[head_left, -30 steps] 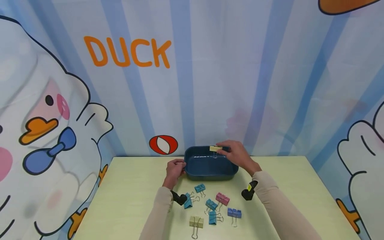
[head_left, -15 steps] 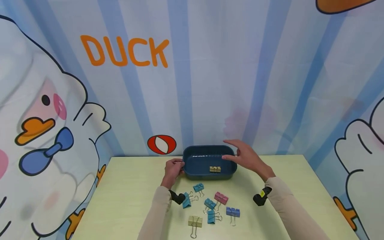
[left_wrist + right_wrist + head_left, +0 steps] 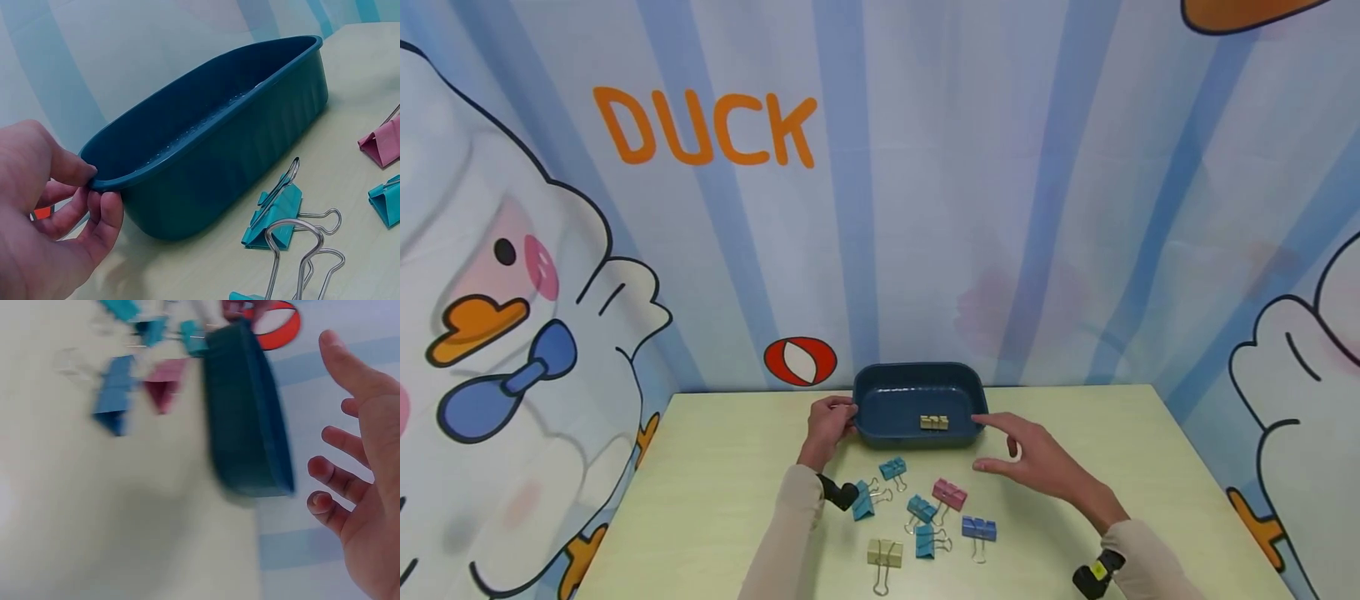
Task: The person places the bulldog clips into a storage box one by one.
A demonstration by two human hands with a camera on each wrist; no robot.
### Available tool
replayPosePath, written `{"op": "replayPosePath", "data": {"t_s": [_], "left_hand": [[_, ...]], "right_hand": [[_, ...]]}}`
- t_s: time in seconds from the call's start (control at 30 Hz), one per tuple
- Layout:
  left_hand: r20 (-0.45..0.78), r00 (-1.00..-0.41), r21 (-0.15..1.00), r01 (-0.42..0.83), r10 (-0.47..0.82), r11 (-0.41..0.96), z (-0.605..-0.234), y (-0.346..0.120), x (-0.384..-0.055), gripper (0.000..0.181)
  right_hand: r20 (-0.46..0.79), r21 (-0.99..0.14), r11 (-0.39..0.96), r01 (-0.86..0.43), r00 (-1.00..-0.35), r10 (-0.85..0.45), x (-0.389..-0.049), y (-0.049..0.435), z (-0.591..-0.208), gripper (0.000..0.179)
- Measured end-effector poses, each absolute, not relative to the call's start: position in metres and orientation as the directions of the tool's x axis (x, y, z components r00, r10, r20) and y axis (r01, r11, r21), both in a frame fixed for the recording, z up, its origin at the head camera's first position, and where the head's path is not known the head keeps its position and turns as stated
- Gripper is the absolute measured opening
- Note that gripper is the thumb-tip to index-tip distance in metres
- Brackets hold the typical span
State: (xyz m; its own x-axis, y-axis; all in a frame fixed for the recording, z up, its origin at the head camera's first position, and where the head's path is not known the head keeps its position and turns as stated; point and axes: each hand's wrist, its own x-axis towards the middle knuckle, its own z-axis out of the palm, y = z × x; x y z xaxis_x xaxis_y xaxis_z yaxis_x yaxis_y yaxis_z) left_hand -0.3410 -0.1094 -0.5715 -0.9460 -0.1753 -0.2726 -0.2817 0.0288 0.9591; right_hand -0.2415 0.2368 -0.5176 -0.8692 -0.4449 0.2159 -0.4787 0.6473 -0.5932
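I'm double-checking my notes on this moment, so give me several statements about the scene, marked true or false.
1. The left grip pinches the rim of the dark blue bin. True.
2. The right grip holds the pink clip. False: the right grip holds nothing, and the pink clip lies on the table.
3. A yellow clip is inside the bin. True.
4. In the head view, the periwinkle clip lies farthest left on the table. False: a teal clip does.
5. The bin is tipped onto its side. False: it stands upright.
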Motion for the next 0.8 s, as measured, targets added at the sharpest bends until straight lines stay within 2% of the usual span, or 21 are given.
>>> {"op": "replayPosePath", "data": {"t_s": [0.17, 0.33, 0.53, 0.8], "left_hand": [[-0.268, -0.951, 0.962, -0.274, -0.156, 0.019, -0.572, -0.109, -0.34, 0.029], [-0.278, -0.947, 0.959, -0.283, -0.163, 0.008, -0.57, -0.109, -0.339, 0.028], [-0.294, -0.942, 0.954, -0.299, -0.161, 0.004, -0.569, -0.109, -0.341, 0.029], [-0.295, -0.941, 0.954, -0.301, -0.167, 0.01, -0.567, -0.108, -0.343, 0.032]], "right_hand": [[0.037, -0.687, 0.634, -0.355, -0.889, -0.457, -0.212, 0.241, -0.552, 0.071], [-0.094, -0.689, 0.671, -0.275, -0.884, -0.458, -0.191, 0.24, -0.585, 0.076], [-0.066, -0.623, 0.722, -0.301, -0.9, -0.432, -0.179, 0.238, -0.608, 0.059], [0.021, -0.575, 0.737, -0.356, -0.907, -0.422, -0.176, 0.234, -0.612, 0.037]]}}
